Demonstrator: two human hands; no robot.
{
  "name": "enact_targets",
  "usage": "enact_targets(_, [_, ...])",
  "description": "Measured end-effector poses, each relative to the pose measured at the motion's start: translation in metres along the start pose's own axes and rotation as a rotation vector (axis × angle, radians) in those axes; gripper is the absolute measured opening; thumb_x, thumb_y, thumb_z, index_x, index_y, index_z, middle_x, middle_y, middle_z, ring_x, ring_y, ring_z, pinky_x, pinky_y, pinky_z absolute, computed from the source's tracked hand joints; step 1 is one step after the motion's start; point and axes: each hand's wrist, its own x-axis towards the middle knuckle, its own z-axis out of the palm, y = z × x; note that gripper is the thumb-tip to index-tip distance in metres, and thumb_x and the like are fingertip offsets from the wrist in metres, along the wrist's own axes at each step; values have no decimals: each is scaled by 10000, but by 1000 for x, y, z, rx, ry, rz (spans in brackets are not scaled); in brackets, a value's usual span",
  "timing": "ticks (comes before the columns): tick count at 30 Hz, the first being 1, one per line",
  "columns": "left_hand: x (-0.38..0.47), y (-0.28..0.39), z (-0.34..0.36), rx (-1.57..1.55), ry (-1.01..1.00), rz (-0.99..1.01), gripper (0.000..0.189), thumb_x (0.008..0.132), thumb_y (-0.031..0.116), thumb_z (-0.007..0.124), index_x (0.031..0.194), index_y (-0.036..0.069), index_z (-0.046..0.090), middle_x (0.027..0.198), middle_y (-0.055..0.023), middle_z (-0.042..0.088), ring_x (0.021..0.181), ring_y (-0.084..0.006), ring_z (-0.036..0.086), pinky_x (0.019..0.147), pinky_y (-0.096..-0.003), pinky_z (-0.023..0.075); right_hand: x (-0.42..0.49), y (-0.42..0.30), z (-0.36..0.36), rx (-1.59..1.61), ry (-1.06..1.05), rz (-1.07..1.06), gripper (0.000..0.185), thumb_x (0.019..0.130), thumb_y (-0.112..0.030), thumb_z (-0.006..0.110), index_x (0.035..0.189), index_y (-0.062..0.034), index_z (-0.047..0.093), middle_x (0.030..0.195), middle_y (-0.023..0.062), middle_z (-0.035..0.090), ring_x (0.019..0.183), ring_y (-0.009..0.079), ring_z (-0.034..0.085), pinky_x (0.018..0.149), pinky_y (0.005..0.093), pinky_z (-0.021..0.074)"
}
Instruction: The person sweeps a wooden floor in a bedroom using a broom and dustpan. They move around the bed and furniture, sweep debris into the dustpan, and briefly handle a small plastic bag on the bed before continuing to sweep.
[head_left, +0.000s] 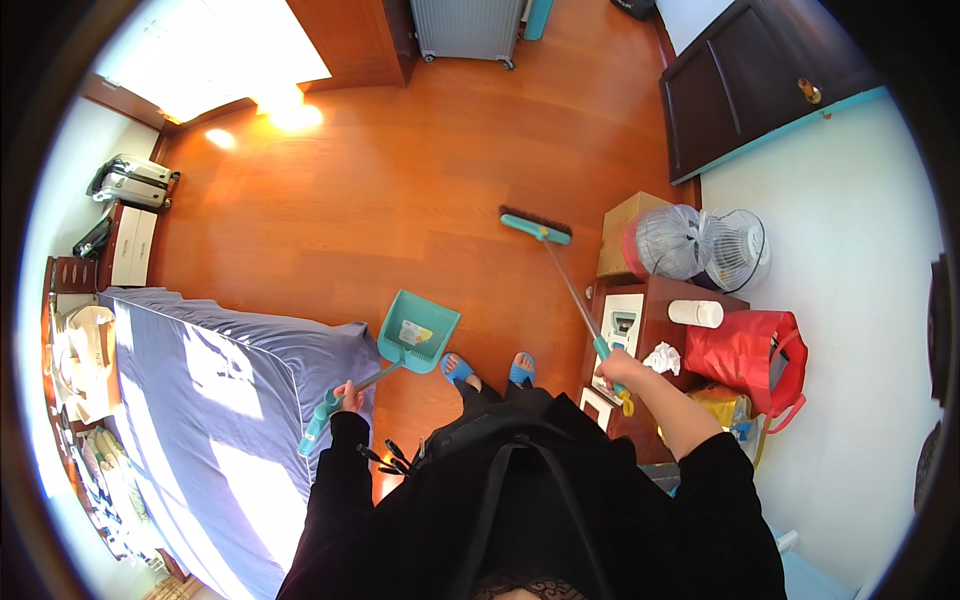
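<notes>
My left hand (349, 396) grips the handle of a teal long-handled dustpan (421, 324). Its pan faces up beside the bed's corner, with a sticker on the inside; whether it touches the floor I cannot tell. In my right hand (621, 369) is the teal grip of a broom (537, 226), which has a metal shaft and dark bristles. The broom head is farther out, over the wood floor (360, 195), its bristles turned away from me. My feet, in blue slippers (523, 369), stand between the dustpan and a cabinet on the right.
A bed with a blue-grey cover (247, 367) borders the left. On the right, a wooden cabinet (660, 300) bears a white bottle (696, 313), crumpled tissue (662, 358) and a red bag (750, 356). Beyond are a cardboard box (626, 225), a bagged fan (671, 238), a dark door (757, 90) and a suitcase (469, 30).
</notes>
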Motion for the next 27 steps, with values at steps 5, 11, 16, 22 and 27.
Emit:
enact_targets(5, [-12,-7,4,-104,120,-3,233,779,222,637,931,134,484,717,-47,544,547,-139,549,482,-221,483,-34,45,-5,-150,-130,90,144,719,-57,585,659,25,483,480,82,476,395,168,478,377,336,384])
enact_targets(11, [-28,-8,-6,-243,221,17,318,759,126,651,1041,174,512,870,-35,577,698,-169,591,574,-256,494,-75,39,-47,60,-230,107,171,708,-100,627,646,-22,488,519,36,470,396,117,454,370,314,384])
enact_targets(16, [-48,0,-20,-501,163,-145,333,783,165,620,1080,103,481,941,-139,572,820,-299,594,628,-339,505,-64,13,-52,104,-171,-43,204,693,-125,640,612,-24,482,505,37,466,385,118,458,357,305,386])
enact_targets(22, [-115,98,12,-54,-229,-228,323,773,223,603,1015,47,482,871,-198,587,715,-310,602,571,-359,519,1,-51,-55,244,-154,-275,223,738,-129,570,563,-39,464,463,66,456,383,166,463,348,303,367])
enact_targets(27, [-144,215,159,14,-937,-49,416,828,198,551,1185,69,380,1110,-160,524,1017,-288,514,860,-394,429,32,-132,-35,754,-341,-264,150,756,-97,574,722,-29,445,555,82,480,457,169,488,401,300,390])
